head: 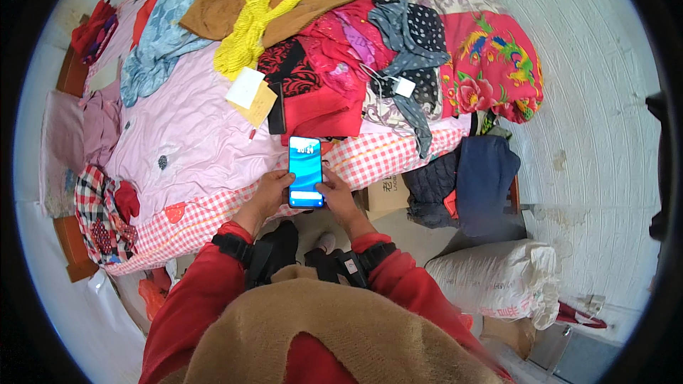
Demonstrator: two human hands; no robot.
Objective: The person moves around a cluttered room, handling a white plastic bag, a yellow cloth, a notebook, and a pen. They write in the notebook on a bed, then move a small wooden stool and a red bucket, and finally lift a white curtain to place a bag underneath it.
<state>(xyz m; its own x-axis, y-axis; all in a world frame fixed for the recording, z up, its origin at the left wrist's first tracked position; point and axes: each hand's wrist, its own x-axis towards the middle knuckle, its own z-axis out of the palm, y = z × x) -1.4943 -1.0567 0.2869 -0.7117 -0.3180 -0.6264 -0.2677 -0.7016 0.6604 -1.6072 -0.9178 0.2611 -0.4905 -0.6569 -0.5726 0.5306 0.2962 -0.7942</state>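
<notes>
A lit smartphone [305,172] is held upright between both hands in front of the bed's near edge. My left hand [271,192] grips its left side, with the thumb at the lower left edge. On the opposite side my right hand [337,194] holds it, the thumb over the lower right of the screen. The screen is blue and bears writing. Just beyond the phone, on the bed, lie a dark flat object [277,109], a white card-like piece [245,88] and a tan paper [258,108]. A white charger [404,87] with its cable rests farther right on the clothes.
The bed [197,170] carries heaped clothes, including a yellow knitted garment [243,26] and a red floral quilt [488,72]. A cardboard box [388,194] stands below its edge. Dark blue trousers [486,184] hang at the right, near a white woven sack [491,280].
</notes>
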